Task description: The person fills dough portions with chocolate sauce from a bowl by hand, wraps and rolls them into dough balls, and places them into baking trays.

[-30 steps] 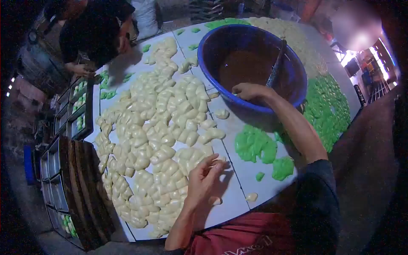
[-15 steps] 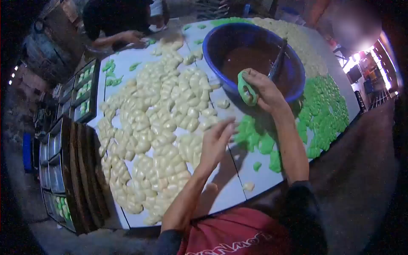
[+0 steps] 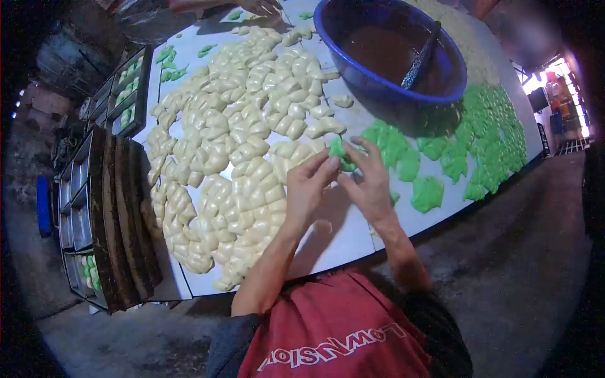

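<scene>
Between my two hands, over the white tabletop (image 3: 334, 242), is a small piece of green dough (image 3: 339, 150). My left hand (image 3: 310, 189) pinches at its left side with thumb and fingers. The fingers of my right hand (image 3: 367, 183) close on its right side. Cream dough pieces (image 3: 246, 126) cover much of the table to the left. Flat green dough pieces (image 3: 394, 151) lie just right of my right hand. Beyond them stands a blue basin (image 3: 394, 88) with brown contents and a long utensil (image 3: 421, 57) leaning inside it.
Stacked metal trays (image 3: 80, 201) stand at the left edge, one holding green and cream pieces. Another compartment tray (image 3: 129, 94) sits behind them. More green dough (image 3: 498, 138) spreads at the right. Another person's hand (image 3: 261, 7) is at the far edge.
My right hand has come from the basin toward my left, bringing the green piece; both hands now meet at it. The view has shifted, and the other person is mostly out of frame.
</scene>
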{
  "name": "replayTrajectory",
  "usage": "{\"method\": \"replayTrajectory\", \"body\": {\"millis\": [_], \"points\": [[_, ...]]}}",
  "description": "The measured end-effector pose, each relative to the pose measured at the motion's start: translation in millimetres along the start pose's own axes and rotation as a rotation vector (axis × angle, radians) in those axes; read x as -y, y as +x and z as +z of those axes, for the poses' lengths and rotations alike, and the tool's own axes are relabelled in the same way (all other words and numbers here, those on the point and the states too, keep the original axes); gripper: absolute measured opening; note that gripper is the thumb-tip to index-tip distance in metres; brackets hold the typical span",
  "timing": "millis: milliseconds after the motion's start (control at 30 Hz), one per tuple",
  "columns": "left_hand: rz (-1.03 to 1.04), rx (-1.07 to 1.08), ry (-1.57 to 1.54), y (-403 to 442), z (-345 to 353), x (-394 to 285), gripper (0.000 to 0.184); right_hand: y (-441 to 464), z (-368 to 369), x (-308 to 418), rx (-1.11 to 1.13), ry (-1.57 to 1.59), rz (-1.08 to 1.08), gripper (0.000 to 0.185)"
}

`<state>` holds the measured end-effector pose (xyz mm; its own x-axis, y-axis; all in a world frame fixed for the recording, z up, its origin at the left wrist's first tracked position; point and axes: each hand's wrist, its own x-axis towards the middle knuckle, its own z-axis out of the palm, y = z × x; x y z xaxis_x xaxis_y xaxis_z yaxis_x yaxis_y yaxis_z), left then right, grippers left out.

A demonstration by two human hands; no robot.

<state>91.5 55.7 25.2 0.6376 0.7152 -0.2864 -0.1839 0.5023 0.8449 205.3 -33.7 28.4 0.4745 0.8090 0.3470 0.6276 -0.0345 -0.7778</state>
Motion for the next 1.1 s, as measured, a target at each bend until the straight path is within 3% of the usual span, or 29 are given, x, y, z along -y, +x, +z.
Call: {"method": "replayTrajectory", "body": {"millis": [67, 167, 267, 300, 433, 533, 567, 667, 700, 767, 833, 967, 1067, 1100], "points": [[0.134, -0.02, 0.117, -2, -4, 13, 0.042, -8, 17, -8, -0.114, -0.048, -0.041, 0.039], [0.125, -0.094, 0.157, -4, -8, 9, 0.041, -8, 28, -6, -0.109, 0.047, 0.026, 0.026], [-0.025, -0.025, 0.229, -2, -21, -7, 0.04, -14, 39, -9, -0.035, 0.503, 0.378, 0.022], [-0.065, -0.011, 0.225, -1, -24, -14, 0.038, -13, 33, -6, 0.058, 0.516, 0.467, 0.027], [-0.151, 0.097, 0.206, 5, -45, -27, 0.037, -26, 29, -2, 0.124, 0.466, 0.164, 0.035], [-0.061, 0.131, 0.178, -9, -36, -26, 0.037, -27, 28, -19, 0.065, 0.3, -0.084, 0.044], [-0.028, 0.182, 0.195, -12, -36, -25, 0.036, -30, 34, -29, 0.025, 0.459, -0.01, 0.044], [-0.126, 0.26, 0.206, -8, -50, -24, 0.036, -25, 36, 4, -0.173, 0.378, 0.013, 0.029], [-0.132, 0.275, 0.251, -7, -53, -22, 0.033, -25, 43, 16, -0.239, 0.497, 0.09, 0.022], [-0.131, 0.313, 0.199, -11, -52, -20, 0.03, -29, 43, 10, -0.175, 0.17, -0.081, 0.021], [-0.138, 0.354, 0.199, -15, -53, -16, 0.029, -35, 53, 2, -0.282, 0.143, -0.041, 0.015], [-0.024, 0.317, 0.243, -21, -54, -3, 0.03, -36, 45, 13, -0.258, 0.018, -0.034, 0.008], [-0.181, 0.289, 0.192, -29, -52, 7, 0.029, -42, 39, 9, -0.08, -0.139, 0.259, 0.012], [-0.073, 0.273, 0.389, -24, -55, 5, 0.029, -46, 38, 10, -0.07, -0.03, 0.286, 0.018]]}}
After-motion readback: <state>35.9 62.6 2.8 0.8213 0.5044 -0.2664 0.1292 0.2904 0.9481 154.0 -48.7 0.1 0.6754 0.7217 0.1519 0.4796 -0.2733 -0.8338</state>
